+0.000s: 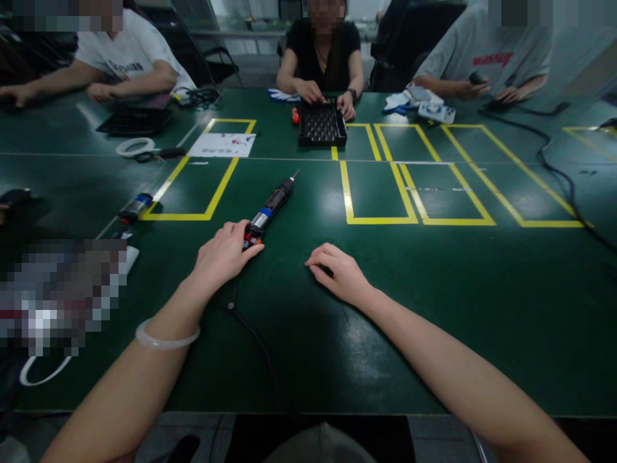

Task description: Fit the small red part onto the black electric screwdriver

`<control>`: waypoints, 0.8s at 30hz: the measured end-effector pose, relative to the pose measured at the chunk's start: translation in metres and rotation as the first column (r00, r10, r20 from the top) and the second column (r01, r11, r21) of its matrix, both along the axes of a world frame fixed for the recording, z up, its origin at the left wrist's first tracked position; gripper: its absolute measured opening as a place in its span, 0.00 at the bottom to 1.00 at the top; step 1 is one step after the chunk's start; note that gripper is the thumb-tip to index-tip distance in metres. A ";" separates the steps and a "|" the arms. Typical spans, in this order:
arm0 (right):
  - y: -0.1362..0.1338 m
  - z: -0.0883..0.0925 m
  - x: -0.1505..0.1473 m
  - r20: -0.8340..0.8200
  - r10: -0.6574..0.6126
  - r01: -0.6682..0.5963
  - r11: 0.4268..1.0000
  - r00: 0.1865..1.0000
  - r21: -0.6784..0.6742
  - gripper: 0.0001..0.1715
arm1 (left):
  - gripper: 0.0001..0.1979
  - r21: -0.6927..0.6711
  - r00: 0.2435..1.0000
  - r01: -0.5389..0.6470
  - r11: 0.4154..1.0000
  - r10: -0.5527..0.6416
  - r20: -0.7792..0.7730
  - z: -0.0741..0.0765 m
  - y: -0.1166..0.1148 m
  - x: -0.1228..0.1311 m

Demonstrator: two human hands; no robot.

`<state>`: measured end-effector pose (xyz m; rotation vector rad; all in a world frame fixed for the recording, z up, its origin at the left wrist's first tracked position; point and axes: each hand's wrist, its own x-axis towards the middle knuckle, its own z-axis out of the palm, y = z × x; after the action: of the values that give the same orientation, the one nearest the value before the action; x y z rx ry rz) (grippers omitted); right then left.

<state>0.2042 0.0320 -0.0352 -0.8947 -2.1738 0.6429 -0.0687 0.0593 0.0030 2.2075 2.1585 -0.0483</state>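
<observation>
My left hand [224,254] is closed round the rear end of an electric screwdriver [268,209], which lies on the green table [289,321] with its thin bit pointing away and to the right. A black cable [253,331] trails from near that hand toward the table's front edge. My right hand [335,270] rests on the table to the right of the screwdriver, not touching it. Its fingers are curled together, and nothing shows in them.
Yellow tape outlines [383,220] mark the table. A white sheet [222,145] and a second tool [136,208] lie left. Across the table, a person handles a black tray [322,125]; two others sit either side. A cable [544,154] runs along the right.
</observation>
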 end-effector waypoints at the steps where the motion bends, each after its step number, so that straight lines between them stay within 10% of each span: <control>1: 0.000 0.000 0.000 0.002 0.003 -0.003 1.000 1.000 -0.001 0.08 | 0.35 0.006 1.000 -0.025 1.000 0.025 0.014 0.000 0.004 -0.009; 13: 0.000 0.001 0.001 0.010 0.002 -0.002 1.000 1.000 -0.013 0.08 | 0.35 0.139 0.970 -0.233 0.962 0.240 -0.033 -0.001 0.019 -0.091; 24: 0.000 0.000 -0.001 0.007 0.011 -0.011 1.000 1.000 -0.017 0.08 | 0.27 0.308 0.954 -0.244 0.919 0.284 -0.091 0.001 0.013 -0.089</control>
<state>0.2035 0.0325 -0.0354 -0.8954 -2.1837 0.6652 -0.1580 0.0727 0.0044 2.0743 2.6787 0.1500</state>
